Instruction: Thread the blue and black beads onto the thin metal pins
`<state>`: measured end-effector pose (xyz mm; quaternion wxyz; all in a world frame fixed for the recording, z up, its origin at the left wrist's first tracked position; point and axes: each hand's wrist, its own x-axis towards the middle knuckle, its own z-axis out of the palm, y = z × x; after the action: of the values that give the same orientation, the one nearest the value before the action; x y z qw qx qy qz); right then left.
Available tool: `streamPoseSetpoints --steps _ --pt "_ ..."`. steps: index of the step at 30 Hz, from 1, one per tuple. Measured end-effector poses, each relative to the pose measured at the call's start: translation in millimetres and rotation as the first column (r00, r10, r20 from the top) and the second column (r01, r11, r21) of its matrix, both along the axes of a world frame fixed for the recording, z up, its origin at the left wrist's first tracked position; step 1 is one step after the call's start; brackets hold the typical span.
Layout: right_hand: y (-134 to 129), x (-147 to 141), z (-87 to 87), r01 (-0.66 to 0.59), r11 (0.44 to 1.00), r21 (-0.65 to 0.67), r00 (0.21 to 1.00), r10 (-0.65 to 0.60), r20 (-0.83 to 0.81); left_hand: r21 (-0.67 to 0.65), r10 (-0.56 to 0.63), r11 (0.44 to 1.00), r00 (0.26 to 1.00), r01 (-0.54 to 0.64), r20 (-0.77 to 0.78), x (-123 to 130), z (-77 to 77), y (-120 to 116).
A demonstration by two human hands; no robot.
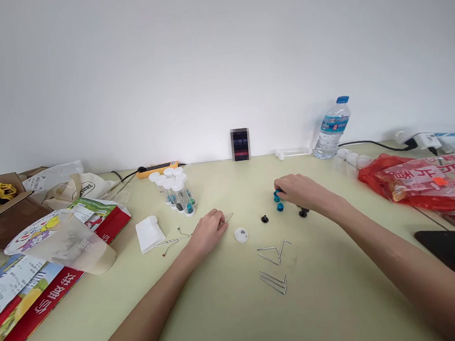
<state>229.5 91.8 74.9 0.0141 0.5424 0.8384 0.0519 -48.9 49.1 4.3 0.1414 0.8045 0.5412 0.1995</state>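
On the table [222, 307], the left hand [207, 231] pinches a stick [229, 217], the right hand [295, 187] a blue knob [276, 197]; a sagging wrist could topple a black knob [303, 214].

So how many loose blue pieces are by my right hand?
2 visible: one blue piece at the right hand, another blue piece just nearer you. The hand may hide more.

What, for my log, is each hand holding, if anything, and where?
Left hand: apparently thin piece, by one end. Right hand: at blue piece; hold unclear.
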Motion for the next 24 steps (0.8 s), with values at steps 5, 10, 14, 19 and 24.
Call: streamPoseSetpoints --steps 5,10,14,19,24 --pt "-25.2 -37.9 -4.3 -0.301 0.953 0.021 0.931 0.299 -0.211 0.044 0.05 0.998 0.956 -0.039 -0.29 5.0 1.2 -4.6" --pt "-34.5 -57.6 -23.7 -0.386 0.918 -0.095 0.915 0.368 -0.167 0.112 0.054 0.994 0.905 -0.007 -0.423 5.4 -4.7 -2.6" --pt "-29.0 -51.1 -23.4 -0.371 0.921 -0.117 0.896 0.322 -0.306 0.111 0.033 0.993 0.865 0.026 -0.501 5.0 -0.3 -3.7" --pt "-23.5 -40.0 -14.9 -0.281 0.954 -0.104 0.888 0.217 -0.406 0.072 0.023 0.997 0.869 0.015 -0.495 4.2 6.8 -8.0" --pt "-25.8 -43.0 -9.2 -0.274 0.952 -0.137 0.857 0.177 -0.483 0.068 0.033 0.998 0.976 -0.019 -0.214 4.1 9.2 -5.4"
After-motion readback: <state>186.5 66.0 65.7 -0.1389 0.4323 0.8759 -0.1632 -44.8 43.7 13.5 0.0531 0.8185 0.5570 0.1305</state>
